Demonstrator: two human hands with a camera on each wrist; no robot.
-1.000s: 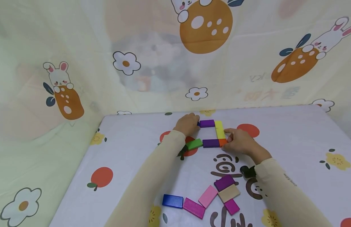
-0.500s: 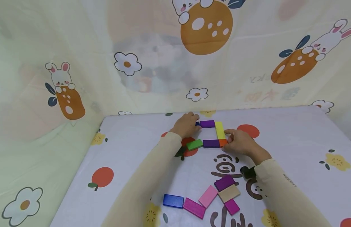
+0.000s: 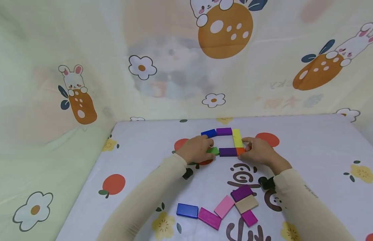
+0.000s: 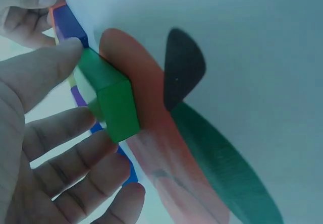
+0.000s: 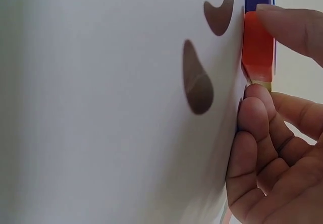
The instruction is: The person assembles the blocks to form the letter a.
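Small rectangular blocks lie in a ring, open on the left, on the patterned cloth. My left hand (image 3: 196, 149) is around the green block (image 4: 108, 85), thumb on the near side and fingers loosely bent on the far side; whether they touch it is unclear. My right hand (image 3: 260, 152) holds the orange block (image 5: 258, 45) at the near right corner, with its thumb on it and forefinger by the yellow block (image 3: 237, 138). A dark purple block (image 3: 228, 152) sits between orange and green. Across the far side run a purple block (image 3: 224, 131) and a blue block (image 3: 209, 133).
Closer to me lie another blue block (image 3: 187, 211), a magenta block (image 3: 209, 218), a pink block (image 3: 224, 207), a purple block (image 3: 241, 192), a beige block (image 3: 246, 204) and a smaller magenta block (image 3: 249, 218). A printed curtain (image 3: 174, 87) hangs behind the table.
My left hand has moved from the far blue block toward me, to the green block, leaving the blue block in view. The right hand stays at the orange block. The head view shifts slightly.
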